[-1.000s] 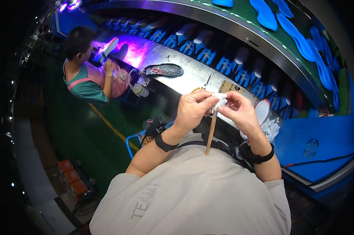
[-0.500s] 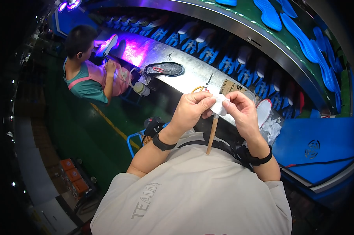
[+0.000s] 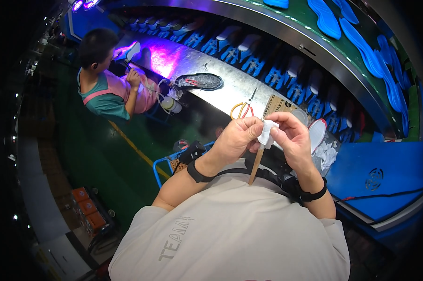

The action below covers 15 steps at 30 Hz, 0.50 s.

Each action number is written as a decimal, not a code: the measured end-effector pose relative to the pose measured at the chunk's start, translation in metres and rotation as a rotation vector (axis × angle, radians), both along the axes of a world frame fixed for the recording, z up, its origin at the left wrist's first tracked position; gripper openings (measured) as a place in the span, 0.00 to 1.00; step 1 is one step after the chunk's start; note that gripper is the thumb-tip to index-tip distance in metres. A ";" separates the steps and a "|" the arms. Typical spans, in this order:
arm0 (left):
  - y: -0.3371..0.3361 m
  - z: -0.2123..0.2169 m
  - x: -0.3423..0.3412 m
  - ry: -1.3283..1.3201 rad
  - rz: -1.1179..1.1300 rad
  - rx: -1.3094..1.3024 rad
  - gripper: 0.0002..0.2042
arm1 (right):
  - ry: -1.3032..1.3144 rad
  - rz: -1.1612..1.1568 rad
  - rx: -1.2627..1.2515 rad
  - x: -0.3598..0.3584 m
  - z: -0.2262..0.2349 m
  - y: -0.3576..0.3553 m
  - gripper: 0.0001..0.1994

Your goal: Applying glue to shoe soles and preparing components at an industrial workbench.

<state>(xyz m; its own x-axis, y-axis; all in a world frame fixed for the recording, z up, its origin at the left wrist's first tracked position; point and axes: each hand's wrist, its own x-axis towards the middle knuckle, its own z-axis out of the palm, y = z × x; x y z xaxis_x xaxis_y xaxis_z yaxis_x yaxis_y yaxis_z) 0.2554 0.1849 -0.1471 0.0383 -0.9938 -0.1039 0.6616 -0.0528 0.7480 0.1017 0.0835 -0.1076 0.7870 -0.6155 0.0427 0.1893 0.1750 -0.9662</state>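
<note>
Both my hands meet in front of my waist, fingers pinched on a small white piece of cloth or paper (image 3: 267, 133). My left hand (image 3: 239, 139) grips its left side, and my right hand (image 3: 292, 136) has thumb and fingers on its right side. The piece hangs folded over the upper end of a thin wooden stick (image 3: 256, 167), whose lower end reaches my shirt. Whether the piece is fixed to the stick is hidden. Beyond my left hand, scissors with yellow-orange handles (image 3: 242, 110) lie on the metal bench (image 3: 230, 75).
A dark shoe upper or mould (image 3: 200, 81) lies on the bench. At right are a white sole with red edge (image 3: 317, 133), crumpled white paper (image 3: 324, 154), cardboard (image 3: 277, 105) and a blue machine (image 3: 375, 173). A co-worker (image 3: 108, 75) sits at left holding a shoe. Racked shoes line the back.
The white piece was spread wider between my fingers; now it is gathered narrower and hangs down over the stick's top. My hands have shifted slightly right. The co-worker's shoe has tilted.
</note>
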 end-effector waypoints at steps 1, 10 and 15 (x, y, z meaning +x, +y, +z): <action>0.001 -0.001 -0.002 0.031 0.000 0.015 0.19 | -0.022 0.026 0.016 0.000 0.001 0.000 0.10; 0.008 0.006 -0.012 -0.543 0.267 0.151 0.10 | -0.023 0.033 0.101 -0.005 -0.005 -0.001 0.07; 0.013 0.038 -0.006 -1.036 0.691 -0.186 0.05 | 0.047 -0.033 0.085 -0.004 -0.008 -0.001 0.06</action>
